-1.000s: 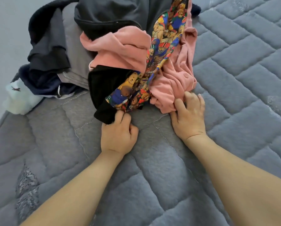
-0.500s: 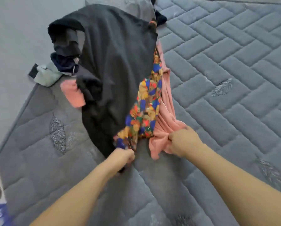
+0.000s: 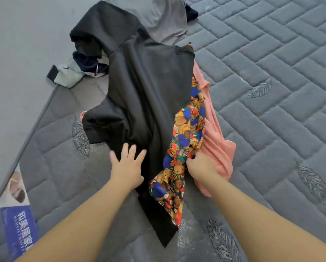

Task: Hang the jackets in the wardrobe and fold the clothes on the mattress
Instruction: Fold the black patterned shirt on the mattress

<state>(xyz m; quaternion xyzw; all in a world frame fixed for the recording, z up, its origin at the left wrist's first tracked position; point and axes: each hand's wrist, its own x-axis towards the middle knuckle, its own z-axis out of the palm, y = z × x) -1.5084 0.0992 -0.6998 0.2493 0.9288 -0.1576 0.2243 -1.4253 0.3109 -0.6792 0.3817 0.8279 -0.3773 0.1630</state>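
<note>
A black garment lies stretched along the grey quilted mattress. Beside it runs a bright teddy-bear print cloth, with a pink garment on its right. My left hand lies flat with spread fingers on the black garment's lower part. Where the print cloth meets the pink garment, my right hand grips bunched fabric. A grey garment lies at the far end.
A small heap of dark blue and pale green clothes sits at the mattress's left edge. A blue printed label is at the near left corner. Grey floor lies to the left. Bare mattress spreads to the right.
The bundle has been dragged toward me and stretched out. My left hand let go of the black hem and now lies flat on the black garment. My right hand keeps its grip.
</note>
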